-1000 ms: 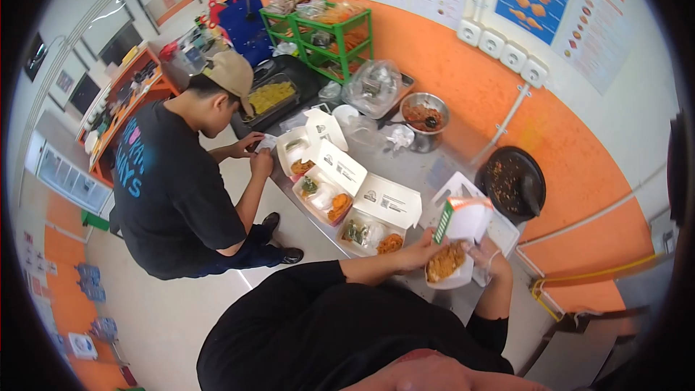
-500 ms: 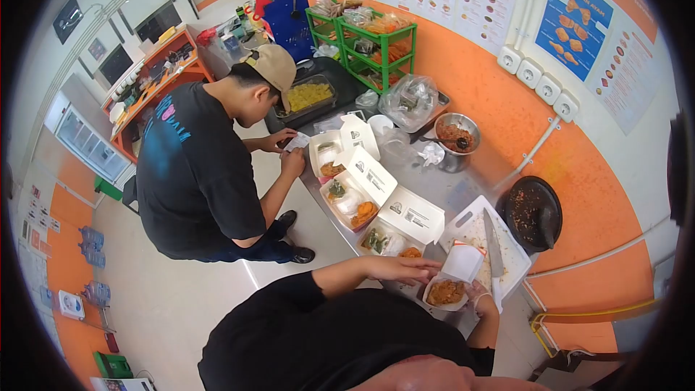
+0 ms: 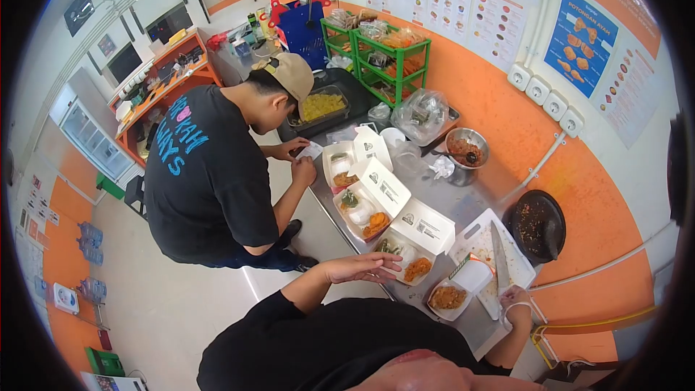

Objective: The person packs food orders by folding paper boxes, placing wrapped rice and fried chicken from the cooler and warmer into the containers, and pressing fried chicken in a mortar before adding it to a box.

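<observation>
My left hand [image 3: 362, 268] is held flat with its fingers stretched out, over the table's front edge beside the nearest large meal box [image 3: 410, 252]. That box stands open, with rice, greens and fried food inside. Gloved, my right hand [image 3: 515, 304] is at the lower corner of the white cutting board [image 3: 478, 233], by the handle of a large knife [image 3: 499, 256]. Its fingers are curled, and whether they grip the handle is unclear. Between my hands a small open box [image 3: 463, 281] holds a piece of fried chicken [image 3: 448, 297].
Two more open meal boxes [image 3: 371, 199] [image 3: 352, 158] stand further left. A co-worker [image 3: 217, 166] holds a paper at the table's left edge. Behind are a mixing bowl [image 3: 466, 148], plastic bags [image 3: 420, 116] and a green rack [image 3: 392, 65]. A dark mortar [image 3: 538, 226] stands right.
The small box has been lowered onto the table and released. My left hand has moved left, away from it, and my right hand has moved right to the knife's handle end. The view has shifted.
</observation>
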Demonstrator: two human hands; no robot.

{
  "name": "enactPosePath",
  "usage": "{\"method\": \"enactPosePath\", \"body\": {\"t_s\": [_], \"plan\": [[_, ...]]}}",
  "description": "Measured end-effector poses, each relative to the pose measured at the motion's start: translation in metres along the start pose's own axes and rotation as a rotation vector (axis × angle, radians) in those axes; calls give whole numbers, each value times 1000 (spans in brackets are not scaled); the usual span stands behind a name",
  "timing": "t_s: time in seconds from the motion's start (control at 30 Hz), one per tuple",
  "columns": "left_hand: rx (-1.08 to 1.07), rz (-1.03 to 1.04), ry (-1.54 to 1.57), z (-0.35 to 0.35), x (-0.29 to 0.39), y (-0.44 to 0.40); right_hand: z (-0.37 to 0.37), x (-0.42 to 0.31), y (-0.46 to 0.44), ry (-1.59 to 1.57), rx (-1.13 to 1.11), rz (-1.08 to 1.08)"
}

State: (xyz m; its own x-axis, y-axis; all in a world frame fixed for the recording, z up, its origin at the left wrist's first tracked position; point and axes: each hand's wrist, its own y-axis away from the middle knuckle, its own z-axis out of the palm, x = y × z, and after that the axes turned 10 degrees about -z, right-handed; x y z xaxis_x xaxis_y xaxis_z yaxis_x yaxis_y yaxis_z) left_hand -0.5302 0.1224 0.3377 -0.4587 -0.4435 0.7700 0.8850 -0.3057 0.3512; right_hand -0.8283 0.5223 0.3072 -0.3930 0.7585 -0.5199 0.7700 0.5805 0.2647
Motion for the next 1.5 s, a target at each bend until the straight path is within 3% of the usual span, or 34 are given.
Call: {"method": "enactPosePath", "body": {"t_s": [0.03, 0.1, 0.13, 0.2, 0.33, 0.4, 0.43, 0.5, 0.63, 0.7, 0.73, 0.8, 0.83, 0.9, 1.1, 1.23, 1.3, 1.37, 1.43, 1.5], "plan": [[-17, 24, -13, 0, 1, -1, -5, -12, 6, 0, 6, 3], [-40, 46, -31, -2, 3, -2, -7, -36, 16, -823, -170, -130], [-43, 59, -29, -4, 3, -4, -2, -49, 18, -823, -162, -129], [-48, 72, -28, -6, 5, -4, 11, -71, 18, -593, -211, -369], [-45, 91, -23, -3, 5, 4, 20, -75, 10, -686, -292, -111], [-39, 90, -21, -1, 4, 9, 22, -74, 9, -396, -255, -630], [-23, 80, -14, -1, 3, 12, 19, -77, 10, -399, -246, -626], [-16, 65, -11, -2, -1, 16, 8, -85, 11, -538, -399, -144], [20, 52, 18, -5, -7, 22, -2, -83, 13, -542, -310, -157], [33, 42, 43, -3, -8, 25, -7, -89, 18, -542, -218, -402], [40, 38, 42, -2, -7, 27, -9, -89, 19, -544, -213, -404], [50, 39, 38, -4, -7, 27, -13, -85, 17, -853, -241, -114], [52, 31, 38, -4, -10, 28, -13, -77, 16, -853, -244, -113], [53, 24, 35, -4, -11, 28, -12, -70, 13, -322, 90, -498], [58, 14, 27, 0, -12, 29, -25, -88, 21, -339, 331, -288], [56, 15, 14, -6, -18, 28, -15, -59, 11, -459, 364, -315], [81, 19, 13, -7, -22, 28, 5, -5, -11, -173, -235, 46], [77, 8, 22, -10, -27, 27, 29, 17, -24, -561, -630, 468], [106, 14, 38, -8, -30, 31, 54, 8, -20, -668, -730, 390], [139, 9, 50, -9, -39, 33, 116, 71, -43, -736, -881, 526]]}}
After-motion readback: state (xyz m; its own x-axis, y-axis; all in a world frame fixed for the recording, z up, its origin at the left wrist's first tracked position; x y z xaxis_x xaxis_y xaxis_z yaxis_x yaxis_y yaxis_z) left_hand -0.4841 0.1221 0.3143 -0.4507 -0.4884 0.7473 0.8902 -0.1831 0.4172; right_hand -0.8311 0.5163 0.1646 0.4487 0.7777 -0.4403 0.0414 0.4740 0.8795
